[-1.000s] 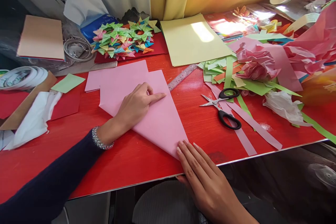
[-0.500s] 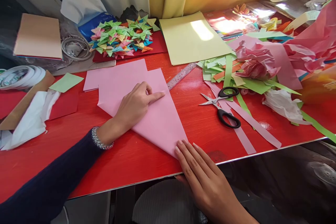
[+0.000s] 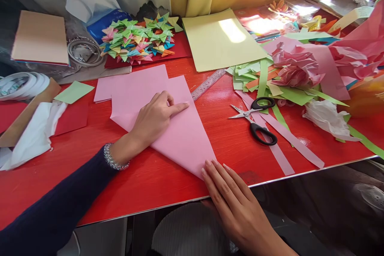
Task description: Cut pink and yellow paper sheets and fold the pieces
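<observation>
A sheet of pink paper [image 3: 180,136] lies on the red table, folded over so that a narrow point reaches the front edge. My left hand [image 3: 156,116] rests on top of it, one digit stretched to the right and the other fingers bent, some tips hidden. It presses down without grasping. My right hand [image 3: 229,192] lies with fingers straight over the paper's near corner, its thumb mostly hidden below the table edge. More pink paper [image 3: 105,88] shows from underneath at the left. Beyond the fold lies a clear ruler [image 3: 208,84], partly under yellow paper.
Black-handled scissors [image 3: 255,119] lie spread on pink strips [image 3: 292,144] at the right. Further back are yellow paper [image 3: 219,46], green scraps [image 3: 294,96] and crumpled pink paper [image 3: 297,66]. Folded paper stars [image 3: 138,40], tape rolls [image 3: 33,86] and a white tissue [image 3: 33,140] occupy the left.
Both hands and the pink paper hold nearly the same place. The view has shifted very slightly, so the surroundings appear a little higher.
</observation>
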{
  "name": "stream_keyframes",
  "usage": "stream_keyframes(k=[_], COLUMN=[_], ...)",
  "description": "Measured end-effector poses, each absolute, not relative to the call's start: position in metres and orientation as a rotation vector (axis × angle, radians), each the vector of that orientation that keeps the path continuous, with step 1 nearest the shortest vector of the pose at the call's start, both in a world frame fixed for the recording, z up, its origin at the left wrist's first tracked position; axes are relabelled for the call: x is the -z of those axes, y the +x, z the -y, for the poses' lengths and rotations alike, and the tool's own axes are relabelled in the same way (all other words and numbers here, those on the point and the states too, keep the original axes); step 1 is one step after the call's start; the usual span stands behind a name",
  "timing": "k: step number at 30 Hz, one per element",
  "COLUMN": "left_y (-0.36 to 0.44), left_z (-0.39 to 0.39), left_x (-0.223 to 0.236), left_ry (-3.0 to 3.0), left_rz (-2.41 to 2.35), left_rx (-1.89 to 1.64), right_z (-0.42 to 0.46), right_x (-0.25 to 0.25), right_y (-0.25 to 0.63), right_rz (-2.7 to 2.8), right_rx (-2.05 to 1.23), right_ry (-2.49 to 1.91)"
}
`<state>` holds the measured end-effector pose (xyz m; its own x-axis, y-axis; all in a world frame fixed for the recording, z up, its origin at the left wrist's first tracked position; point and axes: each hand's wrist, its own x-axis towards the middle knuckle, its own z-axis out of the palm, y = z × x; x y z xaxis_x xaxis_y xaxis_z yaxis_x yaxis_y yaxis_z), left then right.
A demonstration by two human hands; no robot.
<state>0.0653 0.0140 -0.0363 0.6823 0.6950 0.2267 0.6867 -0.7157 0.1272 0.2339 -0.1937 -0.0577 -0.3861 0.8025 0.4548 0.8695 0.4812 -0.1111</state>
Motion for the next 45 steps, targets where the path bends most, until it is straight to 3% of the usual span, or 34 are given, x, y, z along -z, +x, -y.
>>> stream_keyframes(k=[27, 32, 36, 39, 45], left_y=[0.067, 0.068, 0.073, 0.076, 0.070], left_z=[-0.006, -0.006, 0.031, 0.080, 0.134], left_x=[0.038, 0.034, 0.018, 0.012, 0.026], left_ry=[2.985, 3.256, 3.647, 3.497, 3.308], left_rz=[-1.210, -1.118, -0.514, -0.219, -0.369], left_rx=[-0.397, -0.419, -0.547, -0.644, -0.594], right_z=[0.212, 0.210, 0.206, 0.205, 0.207], right_x=[0.056, 0.053, 0.048, 0.045, 0.044], right_y=[0.255, 0.255, 0.250, 0.249, 0.249], right_rz=[2.301, 2.256, 2.198, 2.210, 2.261], right_rx=[0.061, 0.041, 0.106, 0.181, 0.288], right_ry=[-1.338, -1.319, -1.325, -1.342, -1.332])
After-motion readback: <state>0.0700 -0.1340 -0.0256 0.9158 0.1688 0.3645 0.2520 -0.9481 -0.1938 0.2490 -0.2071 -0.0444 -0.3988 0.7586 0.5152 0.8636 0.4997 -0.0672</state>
